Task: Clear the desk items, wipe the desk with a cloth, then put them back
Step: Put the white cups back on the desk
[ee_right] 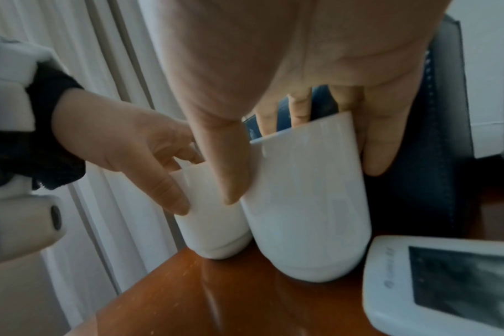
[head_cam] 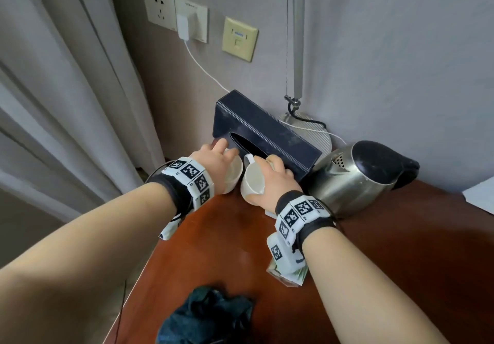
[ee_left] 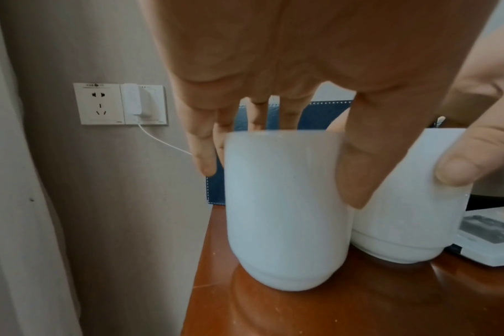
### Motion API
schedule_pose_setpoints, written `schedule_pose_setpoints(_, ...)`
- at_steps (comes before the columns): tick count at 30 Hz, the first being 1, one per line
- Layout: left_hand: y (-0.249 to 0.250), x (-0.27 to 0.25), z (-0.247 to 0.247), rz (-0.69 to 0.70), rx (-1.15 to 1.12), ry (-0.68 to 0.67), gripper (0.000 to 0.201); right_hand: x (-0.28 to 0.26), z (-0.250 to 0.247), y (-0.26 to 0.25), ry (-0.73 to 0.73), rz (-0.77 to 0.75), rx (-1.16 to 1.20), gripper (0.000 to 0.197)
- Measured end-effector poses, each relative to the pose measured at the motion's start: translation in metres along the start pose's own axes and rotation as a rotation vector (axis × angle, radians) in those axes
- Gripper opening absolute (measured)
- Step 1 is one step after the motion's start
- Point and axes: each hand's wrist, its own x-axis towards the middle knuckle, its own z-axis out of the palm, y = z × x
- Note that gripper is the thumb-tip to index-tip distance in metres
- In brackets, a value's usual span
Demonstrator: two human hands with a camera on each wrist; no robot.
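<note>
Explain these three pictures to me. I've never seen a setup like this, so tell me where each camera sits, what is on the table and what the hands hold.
No machine here: a person works with two bare hands. The wide picture comes from a camera on the head, looking down. The two close ones come from cameras worn at the wrists, by the patterned bands, looking along the fingers. The left hand grips the left cup by its rim from above; the right hand grips the right cup likewise. Both white cups are side by side at the far corner of a reddish table. Behind them lies a dark tissue box; right of them stands a steel kettle. A dark cloth lies near the front.
</note>
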Motion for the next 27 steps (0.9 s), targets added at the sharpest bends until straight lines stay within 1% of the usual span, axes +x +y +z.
schedule_pose_setpoints(3, 0.001, -0.005, 0.004, -0.004, 0.003, 0.012, 0.077, -0.004, 0.003, 0.0, 0.012, 0.005, -0.003, 0.072)
schedule_pose_setpoints(6, 0.003, -0.015, 0.006, 0.019, 0.023, 0.076, 0.068, -0.009, 0.004, -0.001, -0.013, -0.002, -0.021, 0.07)
schedule_pose_setpoints(8, 0.004, -0.02, 0.006, 0.029, 0.061, 0.08, 0.064, -0.015, 0.003, -0.002, -0.017, 0.0, 0.007, 0.069)
schedule_pose_setpoints(13, 0.004, -0.031, 0.006, -0.074, -0.013, 0.052, 0.078, -0.035, -0.01, -0.001, 0.045, -0.015, 0.123, 0.062)
schedule_pose_setpoints(17, 0.017, -0.052, -0.001, -0.094, -0.048, 0.135, 0.078, -0.056, -0.029, 0.012, 0.103, -0.045, 0.122, 0.065)
schedule_pose_setpoints(19, 0.03, -0.062, -0.006, -0.084, -0.052, 0.177, 0.078, -0.069, -0.038, 0.022, 0.115, -0.053, 0.109, 0.072)
schedule_pose_setpoints(22, 0.059, -0.078, -0.013, -0.052, -0.05, 0.196, 0.079, -0.096, -0.051, 0.041, 0.129, -0.066, 0.148, 0.08)
schedule_pose_setpoints(25, 0.096, -0.093, -0.018, -0.016, -0.022, 0.199, 0.08, -0.13, -0.066, 0.067, 0.181, -0.071, 0.18, 0.074)
schedule_pose_setpoints(27, 0.126, -0.105, -0.02, 0.016, 0.004, 0.198, 0.084, -0.156, -0.074, 0.089, 0.22, -0.062, 0.191, 0.075)
